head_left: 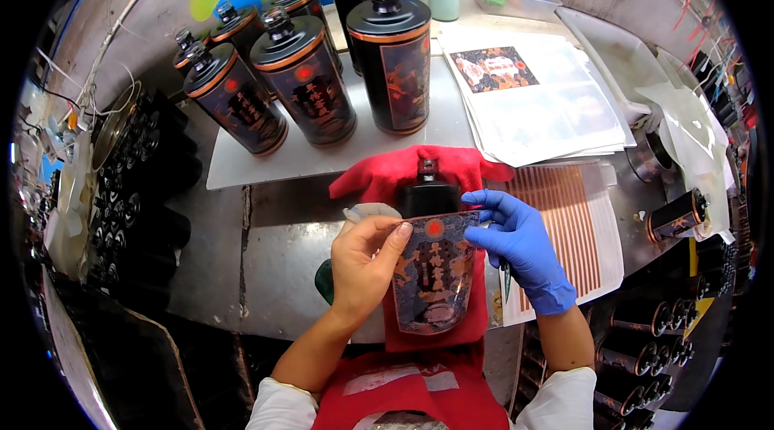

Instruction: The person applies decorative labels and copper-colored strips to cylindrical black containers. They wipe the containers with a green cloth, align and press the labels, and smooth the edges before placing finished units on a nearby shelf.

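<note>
Pinching a thin, see-through film sheet printed in dark blue and copper with a red disc point(434, 285) at its top left corner, thumb in front, with the bare left hand point(363, 265) narrowed. Meeting the top right corner with the blue-gloved right hand point(520, 244), thumb and forefinger slightly parted, a slim dark pen-like tool point(505, 275) hanging below the palm; cannot tell whether gripping firmly or merely touching there. Likely to feel almost weightless and limp, quick to curl, perhaps slippery if damp, and easily creased or torn by a hard tug. Best taken lightly by both top corners, close to the edge and off the printed pattern, with even tension across. Hanging between the two hands, top edge level with the fingertips, lower edge free and reaching toward the body. Overlapping, in this view, a glossy black bottle with a glass neck point(431, 198), laid on a bright red cloth point(387, 172) with neck pointing away; hard to tell from here whether touching or apart.
</note>
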The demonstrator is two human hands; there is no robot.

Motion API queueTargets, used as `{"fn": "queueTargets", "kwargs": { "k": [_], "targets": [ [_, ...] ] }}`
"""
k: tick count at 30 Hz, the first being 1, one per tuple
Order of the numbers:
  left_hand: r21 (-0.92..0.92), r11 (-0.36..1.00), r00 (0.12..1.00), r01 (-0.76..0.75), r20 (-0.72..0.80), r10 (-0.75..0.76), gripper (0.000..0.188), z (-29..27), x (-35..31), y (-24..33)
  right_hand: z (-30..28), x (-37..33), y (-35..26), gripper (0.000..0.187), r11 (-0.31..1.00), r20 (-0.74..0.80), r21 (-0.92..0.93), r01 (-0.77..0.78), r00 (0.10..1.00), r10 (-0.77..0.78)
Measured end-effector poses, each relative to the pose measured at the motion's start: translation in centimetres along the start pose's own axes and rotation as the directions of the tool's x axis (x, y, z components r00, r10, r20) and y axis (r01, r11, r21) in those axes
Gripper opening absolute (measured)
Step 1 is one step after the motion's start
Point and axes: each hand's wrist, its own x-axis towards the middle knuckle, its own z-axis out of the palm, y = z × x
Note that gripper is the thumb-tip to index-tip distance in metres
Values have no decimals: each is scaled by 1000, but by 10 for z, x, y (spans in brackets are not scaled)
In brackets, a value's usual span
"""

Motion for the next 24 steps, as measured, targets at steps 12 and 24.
{"fn": "queueTargets", "kwargs": {
  "k": [12,24],
  "targets": [
    [1,1000,995,-26,-96,26,8,12,25,-2,-9,31,21,33,991,-46,136,12,999,-6],
    [-56,998,996,-43,-86,38,9,9,35,-14,-9,35,23,31,989,-72,147,2,997,9]
  ]
}}
